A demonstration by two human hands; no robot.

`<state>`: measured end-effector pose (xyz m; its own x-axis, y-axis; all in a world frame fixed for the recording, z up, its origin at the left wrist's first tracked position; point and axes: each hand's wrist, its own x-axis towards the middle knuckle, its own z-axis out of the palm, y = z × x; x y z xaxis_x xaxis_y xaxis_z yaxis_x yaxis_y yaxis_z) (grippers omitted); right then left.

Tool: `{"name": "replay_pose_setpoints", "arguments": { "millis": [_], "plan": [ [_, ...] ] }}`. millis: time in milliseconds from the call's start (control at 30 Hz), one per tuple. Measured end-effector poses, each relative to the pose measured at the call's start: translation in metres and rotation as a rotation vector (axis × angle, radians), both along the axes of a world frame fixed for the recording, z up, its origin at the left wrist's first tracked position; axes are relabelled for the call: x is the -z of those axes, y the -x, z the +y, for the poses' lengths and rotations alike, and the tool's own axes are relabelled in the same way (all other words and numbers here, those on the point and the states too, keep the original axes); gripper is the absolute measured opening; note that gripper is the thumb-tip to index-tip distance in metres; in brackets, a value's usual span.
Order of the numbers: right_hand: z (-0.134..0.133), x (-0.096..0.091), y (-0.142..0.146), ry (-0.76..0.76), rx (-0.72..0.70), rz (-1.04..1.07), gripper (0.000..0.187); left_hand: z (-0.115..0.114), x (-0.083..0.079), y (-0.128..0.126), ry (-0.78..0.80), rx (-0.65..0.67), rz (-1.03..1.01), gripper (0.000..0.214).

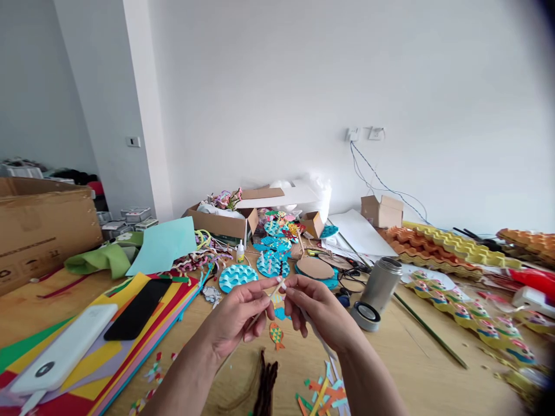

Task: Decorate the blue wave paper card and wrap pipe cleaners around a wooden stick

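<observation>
Over the middle of the table, my left hand and my right hand are raised with fingertips almost meeting. Both pinch a thin pale strip; its exact material is too small to tell. One thin end hangs below my left hand, and a pale length trails under my right palm. Beneath the hands lies an orange and green paper fish, with blue and orange paper pieces partly hidden behind the fingers. Closer to me are dark brown fuzzy stems and a heap of coloured paper strips.
Coloured sheets bear a black phone and a white power bank at left. Right stand an uncapped steel flask, its lid and painted egg-carton pieces. Blue wavy discs and a glue bottle lie behind.
</observation>
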<state>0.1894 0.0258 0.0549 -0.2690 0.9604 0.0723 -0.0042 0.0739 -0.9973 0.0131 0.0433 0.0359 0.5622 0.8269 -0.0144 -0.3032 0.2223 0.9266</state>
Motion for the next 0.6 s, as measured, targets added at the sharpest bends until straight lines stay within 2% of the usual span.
{"name": "replay_pose_setpoints", "arguments": {
  "millis": [133, 400, 600],
  "plan": [
    [0.0011, 0.0017, 0.0006, -0.020, 0.002, 0.025, 0.028, 0.0000, 0.0017, 0.0002, -0.049, -0.010, 0.031, 0.047],
    [-0.0003, 0.0023, 0.0002, -0.049, 0.013, 0.021, 0.037, -0.0051, -0.0023, -0.0011, -0.109, -0.052, 0.101, 0.046],
    [-0.0009, 0.0000, 0.0007, -0.088, 0.057, -0.023, 0.035, -0.0058, -0.0023, -0.0025, -0.170, -0.065, 0.166, 0.045]
  ]
}}
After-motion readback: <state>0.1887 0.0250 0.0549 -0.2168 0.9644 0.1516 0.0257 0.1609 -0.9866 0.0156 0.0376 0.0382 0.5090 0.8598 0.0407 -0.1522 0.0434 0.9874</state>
